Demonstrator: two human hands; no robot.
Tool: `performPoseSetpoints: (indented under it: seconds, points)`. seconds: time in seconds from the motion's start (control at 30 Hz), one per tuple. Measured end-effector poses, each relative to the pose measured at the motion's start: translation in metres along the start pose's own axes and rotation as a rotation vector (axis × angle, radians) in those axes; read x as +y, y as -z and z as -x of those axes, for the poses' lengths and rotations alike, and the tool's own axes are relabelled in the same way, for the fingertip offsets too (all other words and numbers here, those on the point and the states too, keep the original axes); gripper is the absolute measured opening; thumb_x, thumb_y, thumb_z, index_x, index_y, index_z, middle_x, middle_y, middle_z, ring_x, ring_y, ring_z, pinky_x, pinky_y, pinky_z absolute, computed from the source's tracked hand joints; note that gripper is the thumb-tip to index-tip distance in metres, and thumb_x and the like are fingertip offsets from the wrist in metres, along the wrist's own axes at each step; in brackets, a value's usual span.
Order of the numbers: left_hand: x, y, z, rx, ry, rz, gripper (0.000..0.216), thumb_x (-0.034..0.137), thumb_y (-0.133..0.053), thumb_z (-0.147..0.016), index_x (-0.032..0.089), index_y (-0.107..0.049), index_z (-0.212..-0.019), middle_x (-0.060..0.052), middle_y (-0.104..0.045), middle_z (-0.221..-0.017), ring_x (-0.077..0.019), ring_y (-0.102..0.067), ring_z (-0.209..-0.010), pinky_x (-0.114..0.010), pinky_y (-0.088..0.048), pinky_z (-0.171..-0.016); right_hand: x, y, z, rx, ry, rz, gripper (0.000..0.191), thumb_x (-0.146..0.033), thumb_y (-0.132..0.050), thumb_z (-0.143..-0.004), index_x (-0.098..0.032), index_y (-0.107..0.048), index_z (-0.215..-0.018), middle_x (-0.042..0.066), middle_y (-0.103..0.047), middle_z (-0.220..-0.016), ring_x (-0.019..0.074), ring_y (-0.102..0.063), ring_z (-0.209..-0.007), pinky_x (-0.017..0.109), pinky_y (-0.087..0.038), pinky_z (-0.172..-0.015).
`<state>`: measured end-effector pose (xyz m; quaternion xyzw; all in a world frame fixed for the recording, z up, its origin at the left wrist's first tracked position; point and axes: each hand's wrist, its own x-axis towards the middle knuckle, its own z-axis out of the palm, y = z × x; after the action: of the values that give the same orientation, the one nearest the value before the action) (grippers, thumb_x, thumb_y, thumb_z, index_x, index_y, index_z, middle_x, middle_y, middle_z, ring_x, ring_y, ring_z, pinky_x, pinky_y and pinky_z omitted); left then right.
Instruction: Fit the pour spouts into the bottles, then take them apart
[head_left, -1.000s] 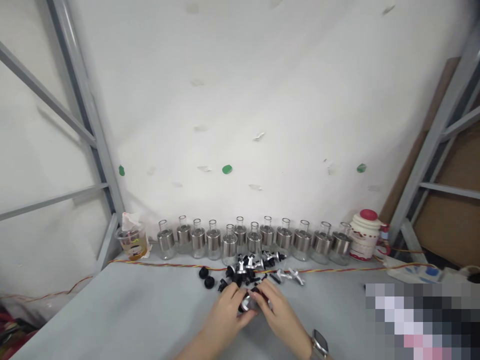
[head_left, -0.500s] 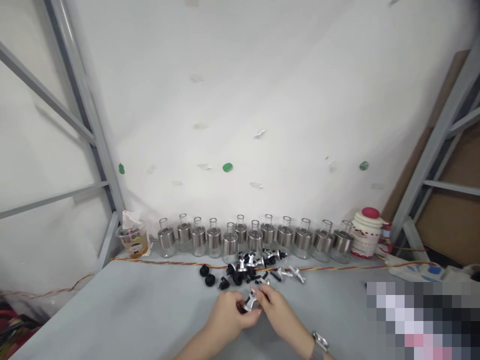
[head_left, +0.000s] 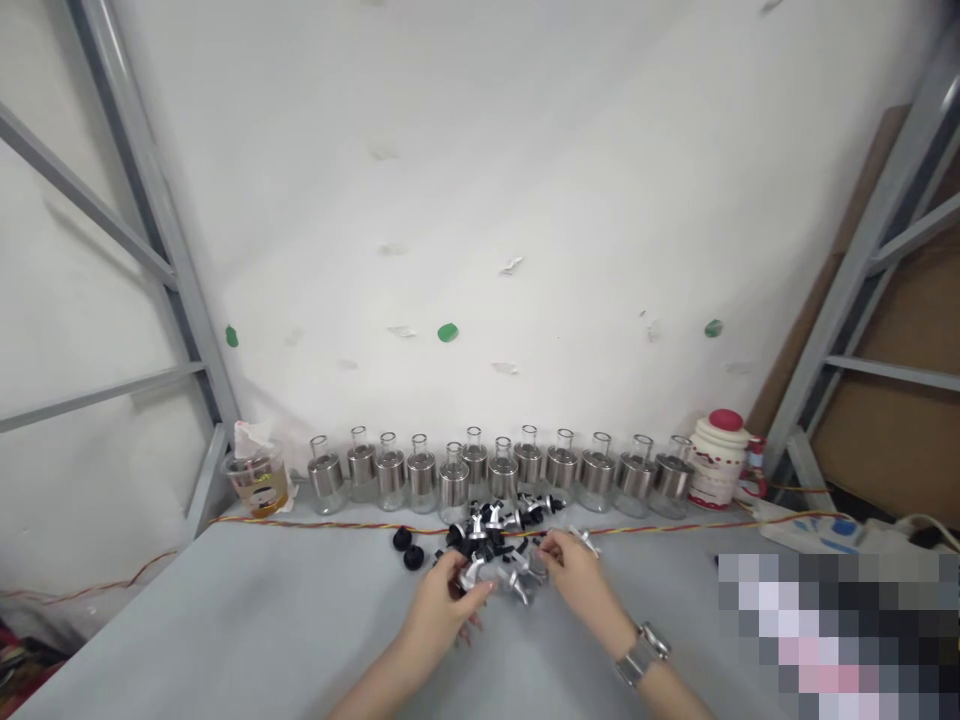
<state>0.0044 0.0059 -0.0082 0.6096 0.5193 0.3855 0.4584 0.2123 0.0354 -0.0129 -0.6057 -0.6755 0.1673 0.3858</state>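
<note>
So, the left hand (head_left: 442, 605) has its grip closed around one small silver-and-black pourer spout (head_left: 470, 573). It's held just above the counter (head_left: 262, 620), right at the near edge of the pile of spouts (head_left: 499, 522). The right hand (head_left: 579, 572) is at the other side of that edge, fingers curled narrow over the parts. Honestly can't tell if that grip has anything pinched. One more loose spout (head_left: 517, 582) sits between the two hands, just beside the left fingertips. My take: these bits are tiny and shiny, so pinch by the black stopper end, one at a time. Lift clear rather than dragging through the pile, or stuff probably rolls off toward the twisted wire (head_left: 675, 526) and the row of bottles (head_left: 525, 468) behind.
</note>
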Motion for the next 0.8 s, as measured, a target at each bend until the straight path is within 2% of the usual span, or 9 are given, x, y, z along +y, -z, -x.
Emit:
performPoseSetpoints:
  seconds: [0.07,0.13,0.27,0.33,0.43,0.5,0.57,0.67,0.8]
  points:
    - [0.001,0.0,0.0,-0.01,0.023,0.015,0.037,0.045,-0.057,-0.066,0.017,-0.046,-0.087,0.003,-0.055,-0.063,-0.0114,-0.052,-0.04,-0.019,-0.036,-0.03,0.001,-0.004,0.001,-0.018,0.007,0.009,0.011,-0.022,-0.048,-0.072,-0.018,-0.057,-0.068,0.004,-0.062,-0.071,0.0187,-0.057,-0.068,0.028,-0.042,-0.064]
    - [0.001,0.001,0.001,0.031,-0.02,-0.062,0.034,0.041,-0.057,-0.067,0.016,-0.049,-0.09,0.001,-0.057,-0.066,-0.0112,-0.053,-0.043,-0.02,-0.039,-0.036,0.001,-0.006,0.003,-0.029,0.017,0.016,0.015,-0.02,-0.046,-0.073,-0.016,-0.061,-0.075,0.006,-0.063,-0.079,0.0197,-0.058,-0.075,0.029,-0.042,-0.071]
    - [-0.002,0.004,0.002,0.161,-0.189,-0.322,0.021,0.035,-0.06,-0.066,0.016,-0.056,-0.076,0.0,-0.06,-0.067,-0.0146,-0.055,-0.06,-0.023,-0.041,-0.054,-0.012,-0.001,0.007,-0.012,0.047,0.034,0.025,-0.024,-0.041,-0.081,-0.015,-0.061,-0.093,0.01,-0.062,-0.091,0.0214,-0.057,-0.085,0.032,-0.04,-0.079]
    - [-0.003,0.004,0.003,0.168,-0.209,-0.416,0.02,0.034,-0.061,-0.065,0.017,-0.056,-0.074,0.0,-0.061,-0.064,-0.0152,-0.055,-0.06,-0.023,-0.039,-0.054,-0.025,0.003,0.013,-0.024,0.127,0.024,0.028,-0.03,-0.037,-0.086,-0.017,-0.059,-0.098,0.009,-0.061,-0.093,0.0204,-0.056,-0.088,0.031,-0.04,-0.08]
    - [0.0,0.003,0.007,0.14,-0.228,-0.503,0.018,0.03,-0.061,-0.064,0.017,-0.057,-0.074,0.0,-0.061,-0.063,-0.0155,-0.055,-0.059,-0.022,-0.038,-0.052,-0.045,0.003,0.026,-0.151,0.289,0.016,0.028,-0.033,-0.036,-0.088,-0.022,-0.058,-0.1,0.006,-0.06,-0.093,0.0177,-0.057,-0.086,0.027,-0.042,-0.076]
    - [0.004,0.002,0.01,0.111,-0.257,-0.545,0.014,0.026,-0.06,-0.065,0.016,-0.058,-0.074,-0.001,-0.062,-0.063,-0.0159,-0.057,-0.06,-0.022,-0.04,-0.053,-0.055,0.001,0.033,-0.207,0.35,0.073,0.025,-0.033,-0.038,-0.088,-0.023,-0.058,-0.098,0.004,-0.06,-0.089,0.0171,-0.058,-0.081,0.026,-0.043,-0.071]
    - [0.007,-0.001,0.013,0.091,-0.311,-0.593,0.011,0.023,-0.06,-0.065,0.016,-0.059,-0.074,-0.002,-0.063,-0.064,-0.0164,-0.059,-0.061,-0.022,-0.042,-0.055,-0.059,-0.003,0.037,-0.206,0.373,0.158,0.022,-0.033,-0.039,-0.088,-0.022,-0.058,-0.091,0.003,-0.06,-0.083,0.0169,-0.058,-0.075,0.025,-0.044,-0.067]
    - [0.006,-0.005,0.014,0.112,-0.446,-0.657,0.012,0.02,-0.061,-0.065,0.017,-0.06,-0.076,-0.003,-0.065,-0.067,-0.0172,-0.061,-0.063,-0.023,-0.046,-0.058,-0.057,-0.008,0.037,-0.142,0.402,0.288,0.022,-0.031,-0.04,-0.088,-0.019,-0.056,-0.077,0.003,-0.059,-0.076,0.0167,-0.057,-0.069,0.025,-0.043,-0.061]
    - [-0.002,-0.009,0.012,0.206,-0.663,-0.666,0.018,0.022,-0.062,-0.066,0.016,-0.059,-0.083,-0.004,-0.066,-0.065,-0.0164,-0.061,-0.057,-0.023,-0.048,-0.053,-0.05,-0.012,0.035,-0.012,0.54,0.462,0.03,-0.028,-0.033,-0.09,-0.018,-0.053,-0.071,0.004,-0.059,-0.069,0.0173,-0.057,-0.061,0.027,-0.041,-0.056]
